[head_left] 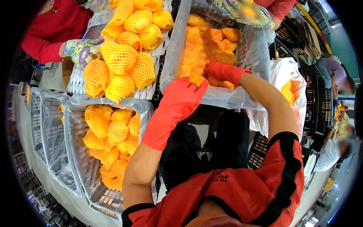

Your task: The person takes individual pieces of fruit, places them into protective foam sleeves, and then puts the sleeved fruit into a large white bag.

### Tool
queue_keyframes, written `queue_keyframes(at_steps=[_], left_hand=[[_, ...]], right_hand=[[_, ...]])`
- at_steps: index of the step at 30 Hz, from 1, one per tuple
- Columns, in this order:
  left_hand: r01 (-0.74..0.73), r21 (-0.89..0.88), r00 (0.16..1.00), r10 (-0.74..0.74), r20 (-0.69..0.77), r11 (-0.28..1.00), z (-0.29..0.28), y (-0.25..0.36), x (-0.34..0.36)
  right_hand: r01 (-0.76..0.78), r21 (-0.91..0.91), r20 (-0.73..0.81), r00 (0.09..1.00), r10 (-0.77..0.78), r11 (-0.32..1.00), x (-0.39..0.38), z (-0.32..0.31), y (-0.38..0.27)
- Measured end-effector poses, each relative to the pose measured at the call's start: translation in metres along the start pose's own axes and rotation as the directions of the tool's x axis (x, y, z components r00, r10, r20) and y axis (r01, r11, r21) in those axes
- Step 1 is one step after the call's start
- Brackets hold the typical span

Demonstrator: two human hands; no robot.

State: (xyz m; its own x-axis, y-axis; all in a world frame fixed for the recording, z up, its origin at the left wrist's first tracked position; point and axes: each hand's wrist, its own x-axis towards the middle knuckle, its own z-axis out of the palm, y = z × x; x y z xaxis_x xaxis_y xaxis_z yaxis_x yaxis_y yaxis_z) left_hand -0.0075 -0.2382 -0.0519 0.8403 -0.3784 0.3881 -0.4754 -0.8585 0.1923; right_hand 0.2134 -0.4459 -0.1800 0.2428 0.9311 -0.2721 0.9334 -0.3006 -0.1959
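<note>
Both my hands wear red rubber gloves and work at the near side of a lined crate [255,56], which holds fruits in yellow foam nets [198,51]. My left hand [179,100] lies over the crate's near left corner, with its fingers apart against the nearest netted fruits. Reaching in from the right, my right hand [225,72] has its fingers curled around a netted fruit [213,81], mostly hidden by the glove.
More netted fruits [119,58] are heaped on a white padded surface [149,90] at the left, where a co-worker's patterned glove [81,53] touches them. Another co-worker's glove [245,13] is over the crate's far side. A second lined crate [72,130] of netted fruits stands near left.
</note>
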Motion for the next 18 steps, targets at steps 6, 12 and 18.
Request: queue_keyframes(at_steps=[6, 12, 18], left_hand=[[-0.045, -0.012, 0.996, 0.044, -0.073, 0.999, 0.003, -0.002, 0.001], [-0.046, 0.000, 0.996, 0.046, -0.072, 0.999, 0.004, -0.001, -0.001], [-0.045, -0.001, 0.998, 0.045, 0.038, 0.999, 0.005, -0.003, -0.002]], right_hand=[[0.191, -0.400, -0.134, 0.955, -0.264, 0.896, -0.025, -0.019, -0.024], [0.095, -0.281, -0.056, 0.992, -0.115, 0.955, -0.021, -0.020, -0.028], [0.120, -0.316, -0.119, 0.979, -0.165, 0.941, -0.015, -0.009, -0.021]])
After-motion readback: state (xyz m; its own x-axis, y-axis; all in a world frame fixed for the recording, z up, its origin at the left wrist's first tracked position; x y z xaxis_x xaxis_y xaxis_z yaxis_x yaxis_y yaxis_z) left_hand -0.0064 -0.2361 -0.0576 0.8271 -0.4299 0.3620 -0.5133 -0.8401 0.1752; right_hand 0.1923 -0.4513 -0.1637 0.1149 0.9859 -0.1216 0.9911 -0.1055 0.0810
